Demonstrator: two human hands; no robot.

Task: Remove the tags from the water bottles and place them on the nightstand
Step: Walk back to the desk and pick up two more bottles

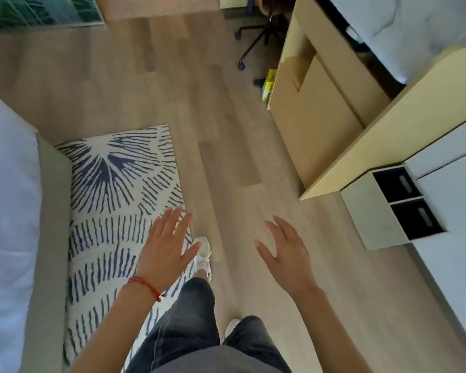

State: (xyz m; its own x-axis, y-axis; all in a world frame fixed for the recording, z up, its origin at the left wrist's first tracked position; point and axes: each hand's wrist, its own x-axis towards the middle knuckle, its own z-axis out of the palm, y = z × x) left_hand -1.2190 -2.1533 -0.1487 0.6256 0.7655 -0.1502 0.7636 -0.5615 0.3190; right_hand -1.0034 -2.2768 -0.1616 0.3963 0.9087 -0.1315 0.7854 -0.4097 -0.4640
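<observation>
No water bottle and no tag shows in this view. My left hand (167,246) hangs in the air over the edge of a patterned rug, fingers straight and spread, holding nothing; a red string bracelet sits on its wrist. My right hand (285,251) hangs over the wooden floor, fingers relaxed and slightly bent, also holding nothing. Below the hands I see my dark jeans and white shoes.
A bed with white bedding (6,211) runs along the left, the black-and-white rug (111,184) beside it. A wooden desk unit (320,114) and a white cabinet with two dark cubbies (404,205) line the right. An office chair base (256,36) stands farther ahead.
</observation>
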